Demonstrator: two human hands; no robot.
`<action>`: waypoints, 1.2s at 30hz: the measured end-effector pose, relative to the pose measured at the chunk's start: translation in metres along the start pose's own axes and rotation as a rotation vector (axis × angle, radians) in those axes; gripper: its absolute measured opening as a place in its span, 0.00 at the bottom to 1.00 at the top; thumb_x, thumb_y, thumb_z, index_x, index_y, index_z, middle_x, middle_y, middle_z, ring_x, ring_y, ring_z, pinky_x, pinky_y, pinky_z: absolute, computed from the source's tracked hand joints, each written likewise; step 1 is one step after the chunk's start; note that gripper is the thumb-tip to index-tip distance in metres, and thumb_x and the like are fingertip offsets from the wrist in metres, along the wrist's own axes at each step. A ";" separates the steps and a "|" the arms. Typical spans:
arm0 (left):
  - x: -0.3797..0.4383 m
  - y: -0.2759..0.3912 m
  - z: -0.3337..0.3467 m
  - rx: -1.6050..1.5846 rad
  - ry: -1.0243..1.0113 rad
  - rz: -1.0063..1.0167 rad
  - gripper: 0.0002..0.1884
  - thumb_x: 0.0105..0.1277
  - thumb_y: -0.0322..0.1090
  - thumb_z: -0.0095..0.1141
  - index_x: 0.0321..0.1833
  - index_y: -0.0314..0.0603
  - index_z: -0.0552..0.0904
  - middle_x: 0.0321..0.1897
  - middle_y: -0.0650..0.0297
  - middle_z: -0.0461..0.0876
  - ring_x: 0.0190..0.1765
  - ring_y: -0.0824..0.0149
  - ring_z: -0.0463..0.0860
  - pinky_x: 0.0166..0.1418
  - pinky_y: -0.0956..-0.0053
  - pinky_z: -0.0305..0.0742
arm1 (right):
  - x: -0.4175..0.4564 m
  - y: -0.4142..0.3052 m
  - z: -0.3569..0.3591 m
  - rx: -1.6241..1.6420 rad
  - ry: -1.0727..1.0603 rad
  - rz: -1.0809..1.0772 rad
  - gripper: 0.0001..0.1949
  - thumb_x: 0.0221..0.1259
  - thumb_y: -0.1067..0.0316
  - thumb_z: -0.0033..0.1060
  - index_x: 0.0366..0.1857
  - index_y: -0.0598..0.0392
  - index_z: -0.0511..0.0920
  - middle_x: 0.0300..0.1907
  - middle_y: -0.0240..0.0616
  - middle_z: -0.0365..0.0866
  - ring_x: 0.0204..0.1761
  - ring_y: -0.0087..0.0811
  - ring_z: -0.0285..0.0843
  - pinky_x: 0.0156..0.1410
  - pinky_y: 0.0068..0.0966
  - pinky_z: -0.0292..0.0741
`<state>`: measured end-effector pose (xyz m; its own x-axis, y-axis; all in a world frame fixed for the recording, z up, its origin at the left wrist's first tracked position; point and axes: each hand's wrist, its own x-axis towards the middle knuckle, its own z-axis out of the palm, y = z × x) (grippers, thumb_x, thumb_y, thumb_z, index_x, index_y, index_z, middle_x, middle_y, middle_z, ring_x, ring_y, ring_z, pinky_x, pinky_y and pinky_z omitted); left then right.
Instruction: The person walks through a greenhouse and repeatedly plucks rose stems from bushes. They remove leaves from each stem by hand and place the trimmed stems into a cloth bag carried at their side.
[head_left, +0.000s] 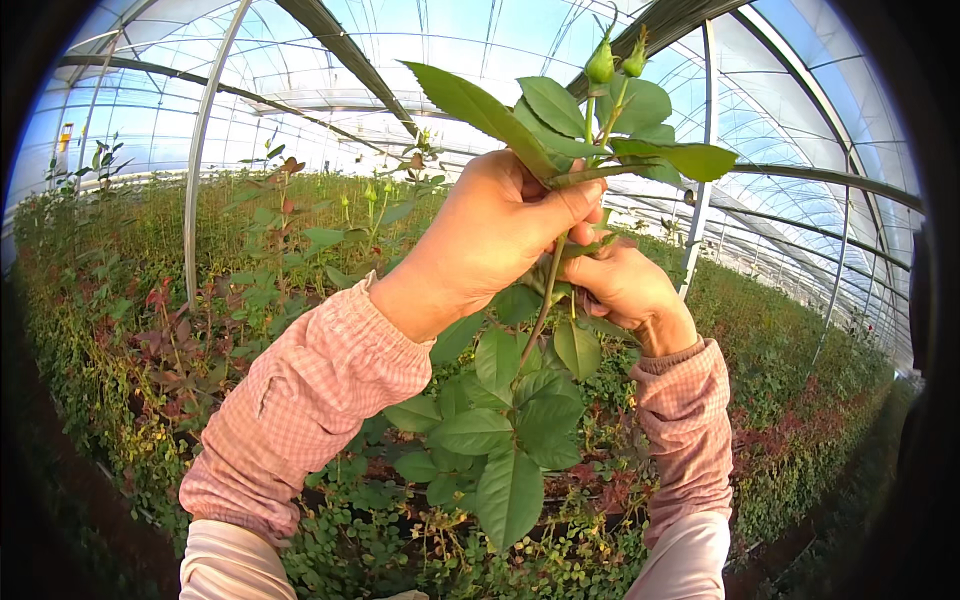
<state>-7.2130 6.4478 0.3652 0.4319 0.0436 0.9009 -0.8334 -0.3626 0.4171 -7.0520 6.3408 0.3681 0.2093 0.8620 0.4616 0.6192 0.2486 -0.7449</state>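
My left hand (499, 229) pinches the upper part of a rose stem (546, 304), just under its top leaves. Above the fingers stand two closed green rosebuds, a larger bud (600, 64) and a slimmer bud (634, 61), among broad toothed leaves (480, 109). Slightly lower and to the right, my right hand (626, 285) has its fingers curled around leafy growth beside the stem; a leaf (577, 349) hangs below them. Its fingertips are partly hidden, as is the exact spot it grips. Large green leaves (510, 495) hang along the lower stem.
Dense rose beds (112, 300) spread ahead and to both sides, with reddish foliage (176, 349) on the left. Other budded stems (370, 193) rise behind my left arm. Metal posts (202, 157) support the plastic-covered greenhouse roof (465, 45). Another upright post (699, 202) stands behind my right hand.
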 end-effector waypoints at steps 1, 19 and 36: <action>-0.003 -0.001 -0.005 0.011 0.024 0.010 0.13 0.71 0.36 0.62 0.54 0.38 0.84 0.40 0.65 0.86 0.38 0.73 0.83 0.39 0.78 0.72 | -0.014 -0.031 0.013 -0.045 0.151 -0.017 0.12 0.66 0.55 0.65 0.36 0.53 0.81 0.24 0.22 0.73 0.18 0.14 0.60 0.21 0.16 0.56; -0.051 -0.010 -0.041 -0.046 0.120 0.053 0.13 0.72 0.30 0.59 0.56 0.35 0.80 0.50 0.61 0.84 0.49 0.70 0.84 0.53 0.74 0.80 | -0.022 -0.096 0.035 0.187 0.573 -0.222 0.11 0.68 0.62 0.63 0.34 0.58 0.74 0.22 0.30 0.70 0.17 0.19 0.61 0.19 0.17 0.56; -0.148 -0.104 -0.208 0.289 0.679 -0.169 0.09 0.74 0.27 0.53 0.54 0.33 0.78 0.49 0.60 0.82 0.51 0.69 0.83 0.55 0.71 0.80 | -0.093 0.100 0.226 0.975 0.290 -0.109 0.14 0.74 0.60 0.56 0.50 0.59 0.70 0.33 0.45 0.76 0.22 0.31 0.75 0.19 0.21 0.68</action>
<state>-7.2621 6.6730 0.2138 0.1604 0.6504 0.7424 -0.6103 -0.5258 0.5925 -7.1806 6.3853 0.1424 0.4444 0.7053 0.5523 -0.2123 0.6819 -0.7000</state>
